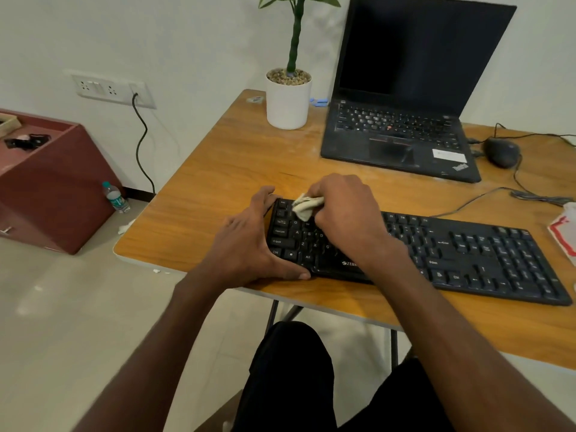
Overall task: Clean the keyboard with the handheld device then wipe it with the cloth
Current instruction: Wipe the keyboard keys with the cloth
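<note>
Bracing the black keyboard at its left end, our left hand wraps that edge with the thumb along the front rim and the fingers curled over the far corner. Our right hand clenches a bunched pale cloth, pressing it on the top-left keys. The keyboard lies along the near edge of the wooden worktop, with an open laptop, a mouse and a potted plant behind it.

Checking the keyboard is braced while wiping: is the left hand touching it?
Touching. The head view shows the left hand gripping the keyboard's left end, thumb along its front edge.
</note>
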A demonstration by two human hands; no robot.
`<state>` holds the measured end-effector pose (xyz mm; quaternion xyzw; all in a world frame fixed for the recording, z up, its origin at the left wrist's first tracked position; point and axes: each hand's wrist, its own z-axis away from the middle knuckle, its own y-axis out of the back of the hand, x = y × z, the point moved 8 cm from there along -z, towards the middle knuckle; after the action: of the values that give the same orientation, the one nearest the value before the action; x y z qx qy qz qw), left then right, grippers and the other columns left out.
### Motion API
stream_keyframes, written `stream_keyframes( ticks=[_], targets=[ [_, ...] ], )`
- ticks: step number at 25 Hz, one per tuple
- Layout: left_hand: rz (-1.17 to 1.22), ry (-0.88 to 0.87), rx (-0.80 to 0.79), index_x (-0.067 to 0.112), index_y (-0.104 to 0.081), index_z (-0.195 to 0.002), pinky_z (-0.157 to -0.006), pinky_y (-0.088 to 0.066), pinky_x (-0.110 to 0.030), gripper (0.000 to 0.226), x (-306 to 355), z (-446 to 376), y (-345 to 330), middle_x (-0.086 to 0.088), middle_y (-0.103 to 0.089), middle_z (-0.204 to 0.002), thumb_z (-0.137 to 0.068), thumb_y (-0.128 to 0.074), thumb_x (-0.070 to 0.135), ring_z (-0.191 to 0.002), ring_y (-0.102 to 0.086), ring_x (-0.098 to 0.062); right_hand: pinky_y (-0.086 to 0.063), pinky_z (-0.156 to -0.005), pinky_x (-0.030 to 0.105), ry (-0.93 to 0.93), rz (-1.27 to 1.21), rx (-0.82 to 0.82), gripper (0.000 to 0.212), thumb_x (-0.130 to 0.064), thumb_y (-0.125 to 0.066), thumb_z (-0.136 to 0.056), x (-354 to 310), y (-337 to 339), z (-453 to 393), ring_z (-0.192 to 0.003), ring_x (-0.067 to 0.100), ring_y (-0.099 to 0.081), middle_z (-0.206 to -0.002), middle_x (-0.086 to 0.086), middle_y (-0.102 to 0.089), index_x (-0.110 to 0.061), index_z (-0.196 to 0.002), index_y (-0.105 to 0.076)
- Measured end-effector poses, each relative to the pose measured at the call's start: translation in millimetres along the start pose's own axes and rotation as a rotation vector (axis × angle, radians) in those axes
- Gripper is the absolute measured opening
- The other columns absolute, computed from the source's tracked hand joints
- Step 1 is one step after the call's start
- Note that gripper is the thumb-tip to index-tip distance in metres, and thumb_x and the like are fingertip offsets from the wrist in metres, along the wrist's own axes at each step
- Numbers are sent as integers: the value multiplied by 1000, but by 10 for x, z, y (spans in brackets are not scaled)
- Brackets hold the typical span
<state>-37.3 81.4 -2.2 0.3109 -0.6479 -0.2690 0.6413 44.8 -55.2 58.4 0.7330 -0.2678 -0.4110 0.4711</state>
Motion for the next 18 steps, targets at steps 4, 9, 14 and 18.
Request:
stream_keyframes(
  ticks=[4,9,14,18],
  targets=[
    [17,-16,-7,38,-8,-161,-117,-29,-34,151,10,-5,-7,28,-47,-140,-44,-97,70,-132,-50,-4,-56,-71,39,58,-180,-17,17,-14,-77,-86,-209,-80,-110,-81,19,-67,-88,-1,-74,-23,-100,-81],
    [11,-9,-30,39,-3,-162,-120,-21,-32,153,5,3,-7,20,-44,-155,-46,-98,66,-141,-42,-9,-47,-59,31,-2,-51,-8,15,-18,-79,-85,-142,-139,-246,-76,18,-64,-84,0,-72,-22,-99,-81],
    [-9,1,-43,39,3,-163,-122,-16,-32,159,-34,-14,-43,12,-40,-163,-43,-95,73,-149,-38,-15,-38,-59,24,27,-25,-28,16,-15,-77,-87,-174,-92,-227,-76,15,-60,-86,0,-72,-21,-100,-81],
    [5,-25,-48,40,2,-162,-122,-20,-34,156,-62,-23,-58,14,-44,-159,-43,-92,78,-148,-41,-14,-37,-60,23,90,-38,-89,19,-19,-79,-85,-282,-95,-214,-81,15,-62,-88,-4,-70,-24,-102,-79]
  ],
)
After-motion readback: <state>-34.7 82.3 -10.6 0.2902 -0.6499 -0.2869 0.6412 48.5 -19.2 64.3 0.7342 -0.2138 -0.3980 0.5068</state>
